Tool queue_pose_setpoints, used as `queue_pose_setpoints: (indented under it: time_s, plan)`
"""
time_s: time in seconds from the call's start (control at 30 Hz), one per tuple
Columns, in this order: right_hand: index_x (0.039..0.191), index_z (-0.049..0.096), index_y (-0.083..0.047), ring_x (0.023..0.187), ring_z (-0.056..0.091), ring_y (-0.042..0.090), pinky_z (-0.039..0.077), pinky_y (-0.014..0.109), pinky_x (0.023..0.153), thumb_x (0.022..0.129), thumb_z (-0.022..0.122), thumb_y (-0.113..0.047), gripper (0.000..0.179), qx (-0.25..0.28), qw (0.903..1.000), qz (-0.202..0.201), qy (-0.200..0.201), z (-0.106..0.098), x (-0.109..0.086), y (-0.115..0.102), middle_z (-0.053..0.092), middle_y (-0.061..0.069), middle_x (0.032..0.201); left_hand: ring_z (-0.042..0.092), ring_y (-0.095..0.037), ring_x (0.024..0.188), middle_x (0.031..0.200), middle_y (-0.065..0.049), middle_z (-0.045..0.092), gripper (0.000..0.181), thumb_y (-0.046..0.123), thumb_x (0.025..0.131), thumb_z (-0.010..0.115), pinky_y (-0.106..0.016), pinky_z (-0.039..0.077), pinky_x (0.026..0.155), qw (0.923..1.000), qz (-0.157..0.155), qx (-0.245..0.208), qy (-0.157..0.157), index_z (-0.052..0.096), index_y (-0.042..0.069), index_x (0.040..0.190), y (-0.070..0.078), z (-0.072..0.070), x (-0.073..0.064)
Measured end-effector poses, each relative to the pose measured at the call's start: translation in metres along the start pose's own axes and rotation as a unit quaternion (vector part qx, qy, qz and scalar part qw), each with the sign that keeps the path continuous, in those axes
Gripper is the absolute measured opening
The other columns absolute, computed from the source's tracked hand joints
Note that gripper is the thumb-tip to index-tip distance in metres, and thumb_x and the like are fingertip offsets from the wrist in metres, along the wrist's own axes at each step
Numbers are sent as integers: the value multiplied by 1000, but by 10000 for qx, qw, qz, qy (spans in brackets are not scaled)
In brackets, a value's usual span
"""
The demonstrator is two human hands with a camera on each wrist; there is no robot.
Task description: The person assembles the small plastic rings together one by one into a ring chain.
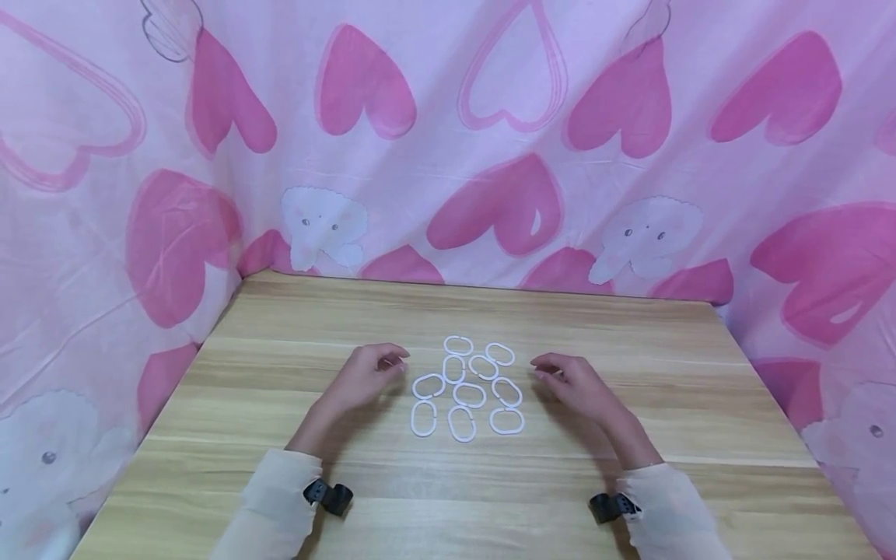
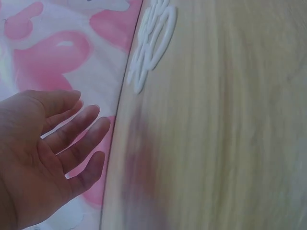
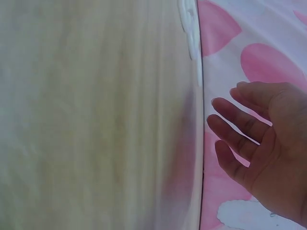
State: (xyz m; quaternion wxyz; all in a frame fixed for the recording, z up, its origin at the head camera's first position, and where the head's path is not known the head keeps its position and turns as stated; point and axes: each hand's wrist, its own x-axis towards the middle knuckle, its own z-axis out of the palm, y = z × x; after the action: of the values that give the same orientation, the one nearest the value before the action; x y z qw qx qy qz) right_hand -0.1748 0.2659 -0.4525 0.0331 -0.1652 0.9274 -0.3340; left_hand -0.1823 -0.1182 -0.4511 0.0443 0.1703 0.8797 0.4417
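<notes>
The left hand (image 1: 364, 377) and right hand (image 1: 572, 381) are relaxed and partly uncurled, fingers loosely bent, holding nothing. On the counter (image 1: 434, 498) between them, touching neither, lies a cluster of oval white links (image 1: 469, 384): rightward of the left, leftward of the right, neither clearly nearer. The link nearest the left hand (image 1: 428, 375) lies mainly crosswise, its right end slanting away.

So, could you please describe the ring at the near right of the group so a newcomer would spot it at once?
On the table, find the white rings between the left hand and the right hand. In their near row of three, take the ring at the right end. It alone in that row lies crosswise; the other two run near to far.
</notes>
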Motion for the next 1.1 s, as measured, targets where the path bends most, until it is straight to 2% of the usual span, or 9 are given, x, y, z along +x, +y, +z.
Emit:
queue_pose_setpoints:
  time_s: [0.13, 0.23, 0.4, 0.53, 0.63, 0.87, 1.1]
  plan:
    - [119, 69, 2, 91, 69, 18, 56, 22, 76, 98, 63, -5, 23, 299, 9995, 39, -5, 6, 1, 1, 76, 16, 108, 70, -22, 95, 103, -11, 76, 24, 7, 96, 65, -36, 58, 88, 9995, -269, -121, -70, 71, 0, 118, -1, 7, 4]
    - [118, 70, 1, 89, 67, 16, 56, 21, 75, 98, 63, -6, 22, 470, 9987, 180, -40, 10, 2, 0, 76, 15, 106, 69, -21, 95, 102, -12, 76, 22, 7, 96, 65, -37, 59, 88, 9993, -358, -136, -50, 71, 0, 116, -4, 12, 6]
    - [113, 72, 0, 81, 61, 12, 53, 21, 71, 97, 64, -6, 19, 520, 9982, 297, -64, 16, 7, -2, 75, 13, 99, 70, -21, 95, 101, -11, 76, 19, 7, 96, 65, -39, 59, 89, 9993, -353, -102, -39, 73, 1, 112, -6, 18, 10]
    - [108, 74, -2, 82, 58, 12, 51, 20, 72, 95, 67, -7, 16, 488, 9983, 308, -99, 21, 11, -3, 74, 10, 96, 70, -21, 93, 100, -12, 77, 18, 7, 94, 68, -39, 58, 88, 9996, -277, -57, -29, 74, 0, 109, -4, 22, 13]
    - [105, 75, -4, 82, 56, 13, 49, 20, 71, 94, 69, -9, 13, 474, 9982, 336, -149, 24, 13, -4, 72, 7, 92, 69, -17, 88, 95, -9, 76, 15, 8, 93, 70, -35, 58, 85, 9995, -311, 97, -15, 75, 2, 105, -4, 26, 16]
    - [97, 76, -8, 77, 54, 10, 46, 20, 68, 92, 72, -11, 7, 312, 9984, 440, -176, 29, 17, -7, 69, 2, 83, 61, -9, 77, 82, 1, 72, 5, 16, 90, 77, -28, 52, 76, 9969, -648, 452, -65, 77, 12, 93, -2, 34, 21]
    - [87, 74, -11, 73, 54, 7, 43, 19, 67, 90, 75, -14, 4, 101, 9979, 570, -278, 31, 21, -10, 67, -1, 76, 57, -9, 72, 77, 5, 68, 9, 24, 87, 80, -27, 46, 70, 9926, -735, 965, -65, 75, 17, 85, 2, 38, 24]
